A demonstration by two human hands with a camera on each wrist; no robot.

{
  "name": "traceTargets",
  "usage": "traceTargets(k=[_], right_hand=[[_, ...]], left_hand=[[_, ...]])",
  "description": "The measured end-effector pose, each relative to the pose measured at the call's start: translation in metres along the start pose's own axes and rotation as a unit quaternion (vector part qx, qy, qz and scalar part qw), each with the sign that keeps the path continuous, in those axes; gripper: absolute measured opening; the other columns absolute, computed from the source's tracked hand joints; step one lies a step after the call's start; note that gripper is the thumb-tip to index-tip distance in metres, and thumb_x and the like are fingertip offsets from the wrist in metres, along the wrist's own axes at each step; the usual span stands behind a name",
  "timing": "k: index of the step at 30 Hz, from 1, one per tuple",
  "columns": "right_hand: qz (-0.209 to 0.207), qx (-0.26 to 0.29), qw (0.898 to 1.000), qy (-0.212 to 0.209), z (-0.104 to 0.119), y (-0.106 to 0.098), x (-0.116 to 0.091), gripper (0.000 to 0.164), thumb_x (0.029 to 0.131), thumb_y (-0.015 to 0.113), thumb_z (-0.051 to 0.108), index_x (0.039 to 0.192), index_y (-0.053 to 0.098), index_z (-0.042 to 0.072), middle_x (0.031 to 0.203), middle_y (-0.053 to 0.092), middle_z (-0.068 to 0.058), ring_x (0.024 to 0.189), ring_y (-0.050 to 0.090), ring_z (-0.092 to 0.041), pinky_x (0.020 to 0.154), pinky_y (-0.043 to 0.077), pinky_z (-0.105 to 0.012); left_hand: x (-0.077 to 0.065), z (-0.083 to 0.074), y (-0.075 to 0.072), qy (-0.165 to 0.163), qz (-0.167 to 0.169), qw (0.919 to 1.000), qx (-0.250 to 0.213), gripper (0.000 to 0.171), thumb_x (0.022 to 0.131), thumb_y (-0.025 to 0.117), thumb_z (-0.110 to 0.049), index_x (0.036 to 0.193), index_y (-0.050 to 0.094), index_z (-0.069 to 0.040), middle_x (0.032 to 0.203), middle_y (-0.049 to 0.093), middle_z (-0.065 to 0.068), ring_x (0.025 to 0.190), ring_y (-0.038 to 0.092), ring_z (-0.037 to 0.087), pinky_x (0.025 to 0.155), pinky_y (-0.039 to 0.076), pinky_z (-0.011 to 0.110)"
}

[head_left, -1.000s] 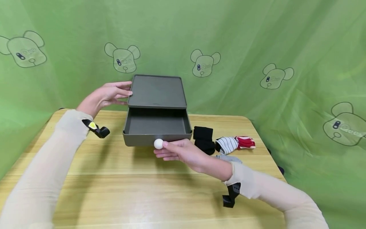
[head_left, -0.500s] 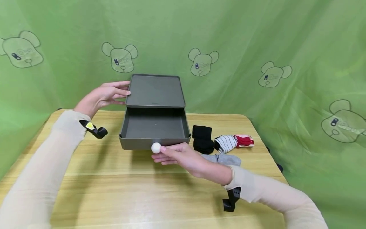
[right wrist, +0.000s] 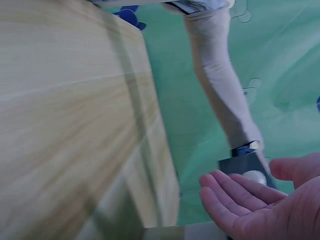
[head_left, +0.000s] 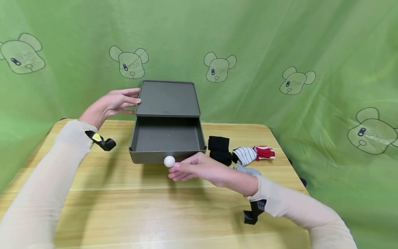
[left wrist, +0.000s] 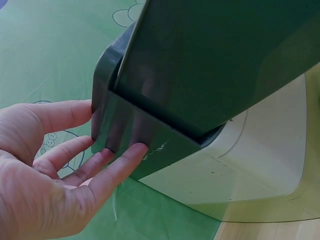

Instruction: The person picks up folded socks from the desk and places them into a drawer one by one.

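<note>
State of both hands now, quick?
Left hand: open, fingertips on the box.
Right hand: open, by the knob; contact can't be told.

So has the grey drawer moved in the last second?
Yes: the grey drawer has slid a little farther out, toward the head camera; its front now stands farther from the front edge of the grey top panel.

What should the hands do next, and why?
I think the right hand should leave the white knob and reach for the black cloth. The drawer is open, and that cloth lies to its right on the table. The right hand's fingers look fairly straight, not wrapped round the knob, while the left hand touches the side of the box.
</note>
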State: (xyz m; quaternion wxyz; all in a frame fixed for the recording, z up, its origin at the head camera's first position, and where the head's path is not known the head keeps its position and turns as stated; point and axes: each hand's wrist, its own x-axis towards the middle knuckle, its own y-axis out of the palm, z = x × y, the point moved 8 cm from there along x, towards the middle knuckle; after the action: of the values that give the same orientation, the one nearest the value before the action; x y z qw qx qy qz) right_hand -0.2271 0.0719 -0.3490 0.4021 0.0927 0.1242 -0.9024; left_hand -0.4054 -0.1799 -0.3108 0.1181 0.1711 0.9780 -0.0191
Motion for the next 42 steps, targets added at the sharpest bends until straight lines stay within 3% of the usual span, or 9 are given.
traceTargets(k=[5, 9, 14, 18, 24, 29, 36, 42], right_hand=[[0.007, -0.031, 0.999, -0.02, 0.027, -0.007, -0.009, 0.033, 0.105, 0.059, 0.024, 0.123, 0.072, 0.001, 0.118, 0.076, -0.014, 0.113, 0.072, -0.031, 0.096, 0.062, -0.039], [-0.019, -0.061, 0.995, -0.073, 0.059, -0.027, -0.019, 0.032, 0.104, 0.058, 0.021, 0.126, 0.069, 0.0, 0.116, 0.077, -0.014, 0.107, 0.074, -0.029, 0.095, 0.062, -0.043], [-0.105, -0.095, 0.982, -0.125, 0.088, -0.072, -0.033, 0.027, 0.102, 0.062, 0.014, 0.122, 0.07, -0.002, 0.108, 0.079, -0.011, 0.101, 0.075, -0.028, 0.095, 0.062, -0.045], [-0.176, -0.118, 0.97, -0.119, 0.09, -0.113, -0.041, 0.026, 0.099, 0.068, 0.016, 0.118, 0.072, -0.001, 0.101, 0.08, -0.004, 0.096, 0.075, -0.022, 0.091, 0.063, -0.036], [-0.24, -0.153, 0.956, -0.064, 0.058, -0.172, -0.034, 0.03, 0.096, 0.073, 0.019, 0.118, 0.072, -0.001, 0.095, 0.08, 0.002, 0.089, 0.074, -0.016, 0.084, 0.063, -0.027], [-0.223, -0.22, 0.95, 0.004, 0.011, -0.201, -0.016, 0.03, 0.093, 0.076, 0.018, 0.117, 0.073, 0.0, 0.1, 0.08, -0.006, 0.087, 0.073, -0.014, 0.081, 0.061, -0.023], [-0.152, -0.32, 0.935, 0.024, -0.035, -0.207, 0.005, 0.025, 0.09, 0.077, 0.01, 0.11, 0.075, -0.004, 0.1, 0.078, -0.017, 0.086, 0.073, -0.014, 0.079, 0.06, -0.024], [-0.099, -0.347, 0.932, 0.042, -0.064, -0.204, 0.014, 0.028, 0.09, 0.076, 0.005, 0.113, 0.071, -0.011, 0.097, 0.078, -0.02, 0.087, 0.074, -0.02, 0.075, 0.059, -0.024]], left_hand=[[0.0, 0.001, -0.001, -0.002, -0.004, 1.0, -0.002, 0.073, 0.104, 0.055, -0.006, 0.164, 0.015, -0.016, 0.173, 0.007, 0.013, 0.097, 0.062, -0.002, 0.126, 0.03, 0.054], [0.001, 0.002, -0.002, -0.003, -0.005, 1.0, -0.005, 0.072, 0.104, 0.054, -0.007, 0.164, 0.014, -0.016, 0.173, 0.008, 0.013, 0.099, 0.06, 0.0, 0.126, 0.03, 0.054], [0.0, 0.003, -0.002, -0.001, -0.006, 1.0, -0.006, 0.071, 0.105, 0.053, -0.007, 0.164, 0.015, -0.016, 0.172, 0.009, 0.013, 0.097, 0.061, -0.001, 0.126, 0.03, 0.054], [0.0, 0.003, -0.004, -0.003, -0.005, 1.0, -0.002, 0.072, 0.104, 0.054, -0.008, 0.164, 0.014, -0.016, 0.172, 0.008, 0.013, 0.101, 0.06, 0.001, 0.126, 0.03, 0.054], [0.002, 0.003, -0.006, -0.003, -0.006, 1.0, -0.003, 0.074, 0.104, 0.057, -0.008, 0.164, 0.015, -0.017, 0.173, 0.008, 0.013, 0.096, 0.063, -0.001, 0.126, 0.03, 0.055], [0.003, 0.004, -0.006, -0.003, -0.007, 0.9999, -0.008, 0.074, 0.103, 0.057, -0.006, 0.164, 0.016, -0.017, 0.172, 0.008, 0.013, 0.093, 0.066, -0.002, 0.125, 0.031, 0.055], [0.003, 0.004, -0.005, 0.0, -0.006, 1.0, -0.008, 0.072, 0.104, 0.056, -0.007, 0.164, 0.016, -0.017, 0.173, 0.007, 0.013, 0.103, 0.06, 0.002, 0.126, 0.031, 0.054], [0.003, 0.004, -0.004, 0.001, -0.006, 0.9999, -0.016, 0.071, 0.104, 0.054, -0.005, 0.164, 0.017, -0.017, 0.173, 0.007, 0.013, 0.109, 0.057, 0.005, 0.126, 0.032, 0.054]])
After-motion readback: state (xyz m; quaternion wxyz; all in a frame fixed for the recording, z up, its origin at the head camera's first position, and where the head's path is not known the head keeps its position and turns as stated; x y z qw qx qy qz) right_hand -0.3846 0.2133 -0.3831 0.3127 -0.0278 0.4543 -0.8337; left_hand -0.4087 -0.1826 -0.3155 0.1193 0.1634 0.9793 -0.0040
